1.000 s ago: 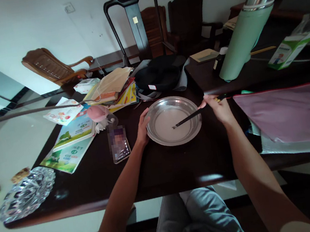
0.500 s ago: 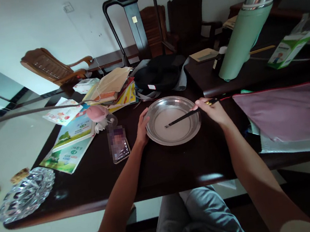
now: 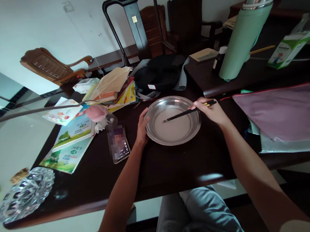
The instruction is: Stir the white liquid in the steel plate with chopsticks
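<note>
From my end I see the right hand [image 3: 210, 111] pinching a black stick [image 3: 182, 113] near its back end, thumb and fingers pressed together on it; could be a pair side by side, can't tell. From that grip its long axis runs left and slightly toward me, over the dish [image 3: 176, 131]; I can't tell whether the tip touches the bottom. Dish sits just left of the right grip, between both hands, so the right one is nearer the stick and the left one nearer the far rim side. Left hand [image 3: 142, 127] is against the dish's left edge, fingers loosely curved, thumb by the rim; underside hidden, so I can't tell if it clamps. Phone [image 3: 120, 145] lies left of the left grip, bag [image 3: 160, 73] beyond both, pink pouch [image 3: 287, 112] right of the right grip.
</note>
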Demonstrator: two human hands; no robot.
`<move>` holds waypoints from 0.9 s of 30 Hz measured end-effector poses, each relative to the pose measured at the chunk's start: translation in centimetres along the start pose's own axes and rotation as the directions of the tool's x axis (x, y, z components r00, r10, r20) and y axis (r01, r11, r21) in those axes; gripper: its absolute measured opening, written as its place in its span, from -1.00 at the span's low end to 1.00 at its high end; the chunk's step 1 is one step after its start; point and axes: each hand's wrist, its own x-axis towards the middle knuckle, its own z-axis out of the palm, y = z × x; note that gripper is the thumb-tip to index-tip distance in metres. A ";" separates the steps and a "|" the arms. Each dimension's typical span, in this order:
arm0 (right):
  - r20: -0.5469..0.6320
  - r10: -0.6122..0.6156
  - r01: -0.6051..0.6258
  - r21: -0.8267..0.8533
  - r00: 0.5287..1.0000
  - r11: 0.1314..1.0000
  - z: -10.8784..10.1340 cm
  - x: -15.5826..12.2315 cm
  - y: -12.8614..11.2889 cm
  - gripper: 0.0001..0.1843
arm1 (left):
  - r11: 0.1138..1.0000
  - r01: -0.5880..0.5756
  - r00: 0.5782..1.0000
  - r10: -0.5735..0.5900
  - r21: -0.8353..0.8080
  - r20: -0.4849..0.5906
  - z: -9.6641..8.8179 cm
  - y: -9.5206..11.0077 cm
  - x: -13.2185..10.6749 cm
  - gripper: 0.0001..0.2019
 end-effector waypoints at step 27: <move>-0.046 -0.017 0.017 -0.003 0.999 1.000 -0.2 0.1 0.1 -0.41 | 1.000 -0.010 1.000 0.010 -0.004 0.002 -0.1 -0.4 0.2 -0.35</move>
